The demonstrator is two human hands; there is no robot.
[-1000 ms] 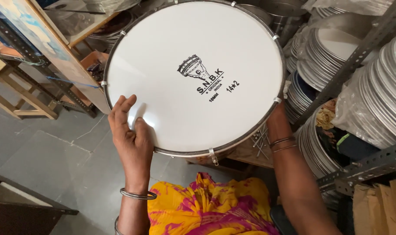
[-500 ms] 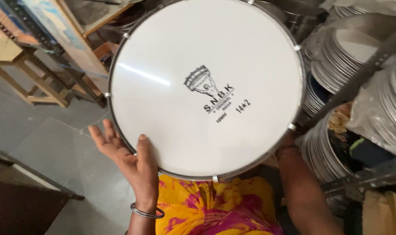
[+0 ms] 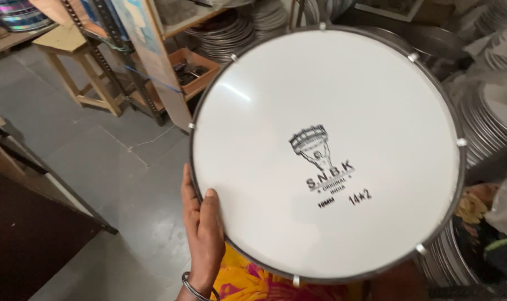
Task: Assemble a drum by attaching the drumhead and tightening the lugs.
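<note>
- Frame drum: large round drum with a white head and a dark metal hoop studded with small tension lugs, a black printed emblem and lettering below centre. Held face-up in front of the person, above the lap; it fills most of the head view.
- Left hand: clamped on the drum's lower-left rim, thumb lying over the edge of the white head, fingers behind the hoop and out of sight. A metal bangle sits at the wrist.
- Right hand: hidden behind the drum's lower right; only a patch of forearm shows under the hoop, so its grip cannot be told.
- Change noted: half a second ago the left hand lay spread with open fingers against the rim; now it is closed onto the edge. The drum also sits further right and nearer than it did a second ago. My reading is that the hold has firmed up on that side.
- Garment: yellow and pink patterned cloth beneath the drum.
- Wooden stool: upper left, on the grey stone floor.
- Metal rack: beside the stool, with an orange tray of small parts.
- Stacked steel plates: at the right, partly behind the drum.
</note>
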